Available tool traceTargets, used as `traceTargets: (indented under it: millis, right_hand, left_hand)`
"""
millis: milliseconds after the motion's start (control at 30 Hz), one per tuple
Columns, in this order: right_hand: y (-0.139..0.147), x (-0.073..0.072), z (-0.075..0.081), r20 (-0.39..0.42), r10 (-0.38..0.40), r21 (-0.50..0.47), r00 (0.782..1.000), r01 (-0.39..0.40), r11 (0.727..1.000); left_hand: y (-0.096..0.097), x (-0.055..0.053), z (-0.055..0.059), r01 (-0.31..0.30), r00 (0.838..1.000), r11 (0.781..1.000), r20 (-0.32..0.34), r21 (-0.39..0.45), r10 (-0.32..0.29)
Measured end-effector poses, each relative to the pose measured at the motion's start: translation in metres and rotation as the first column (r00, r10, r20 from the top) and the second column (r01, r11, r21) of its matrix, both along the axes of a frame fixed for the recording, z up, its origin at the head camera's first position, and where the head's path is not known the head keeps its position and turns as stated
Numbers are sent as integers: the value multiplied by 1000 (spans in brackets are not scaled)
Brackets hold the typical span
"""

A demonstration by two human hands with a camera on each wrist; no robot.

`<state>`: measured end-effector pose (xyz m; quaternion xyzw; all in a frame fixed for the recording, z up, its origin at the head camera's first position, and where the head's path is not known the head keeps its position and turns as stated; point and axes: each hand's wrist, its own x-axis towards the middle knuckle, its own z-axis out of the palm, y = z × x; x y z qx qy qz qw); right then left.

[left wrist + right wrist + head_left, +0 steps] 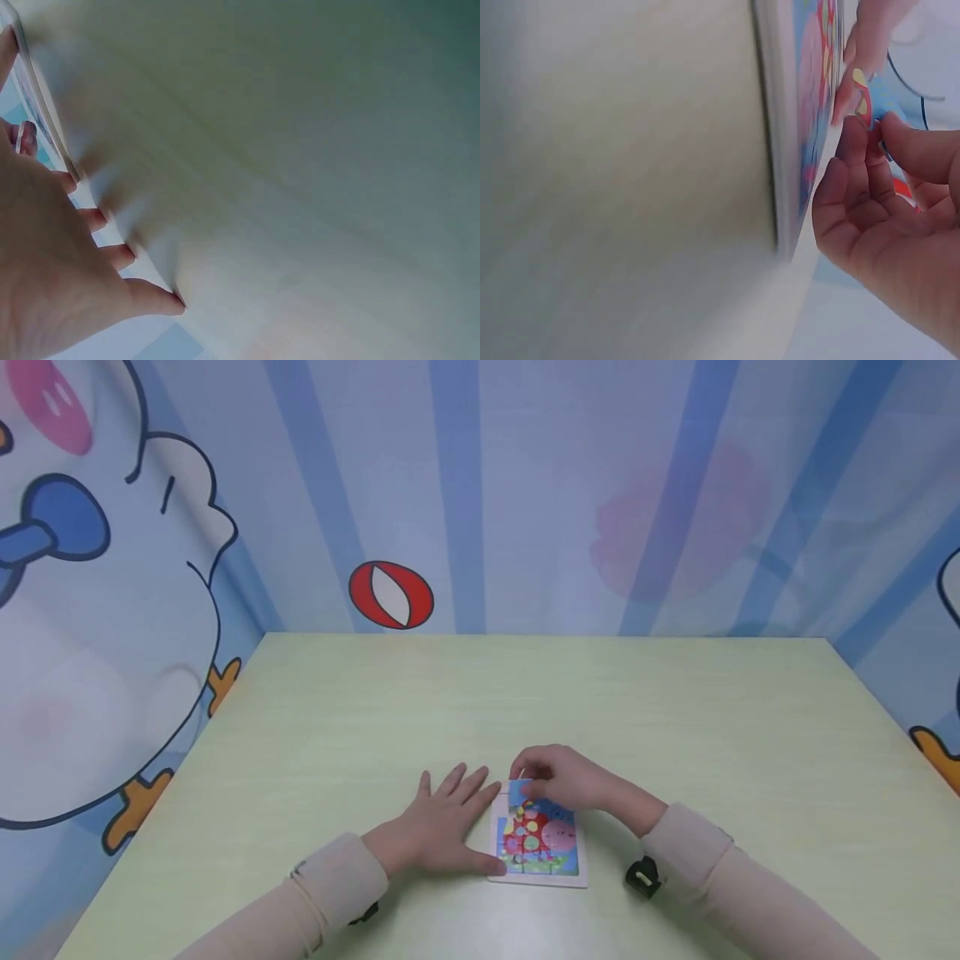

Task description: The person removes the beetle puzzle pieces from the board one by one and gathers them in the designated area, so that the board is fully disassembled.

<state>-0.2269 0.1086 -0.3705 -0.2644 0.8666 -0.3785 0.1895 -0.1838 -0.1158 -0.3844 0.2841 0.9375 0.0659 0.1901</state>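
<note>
A small jigsaw puzzle (538, 880) lies on the table in a pale frame, its picture a red ladybird with colourful spots on blue and green. My right hand (572, 779) pinches a blue puzzle piece (517, 794) between thumb and fingers over the upper left corner of the puzzle. In the right wrist view that puzzle piece (888, 96) also shows red and yellow, tilted above the board. With fingers spread, my left hand (441, 833) lies along the puzzle's left side, its thumb on the lower left corner. In the left wrist view the left hand (52, 255) partly hides the board.
The pale green table (360, 710) extends around the puzzle. Behind it hangs a blue striped backdrop (525, 493) with cartoon figures and a printed red ball (391, 595). A black wrist device (642, 877) shows beneath the right sleeve.
</note>
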Motion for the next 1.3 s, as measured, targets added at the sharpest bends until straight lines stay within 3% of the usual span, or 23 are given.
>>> traceTargets:
  millis: [167,400,600,1067,1300]
  right_hand:
    - [22,-11,2,33,-89,-36,996,90,995]
    - [67,-28,8,-35,-216,0,976,216,976]
    - [95,-37,10,-67,-260,43,963,263,964]
    - [104,-48,-1,-98,-300,139,949,312,940]
    - [105,-53,-5,-136,-272,188,953,294,937]
  left_hand:
    - [0,2,1,-10,1000,1000,3,8,10]
    - [-1,3,1,-1,1000,1000,-4,-2,1]
    - [-2,2,-1,3,1000,1000,-8,2,-3]
    - [-2,3,1,3,1000,1000,-5,17,-3]
    - [-2,2,0,2,1000,1000,-9,16,-2]
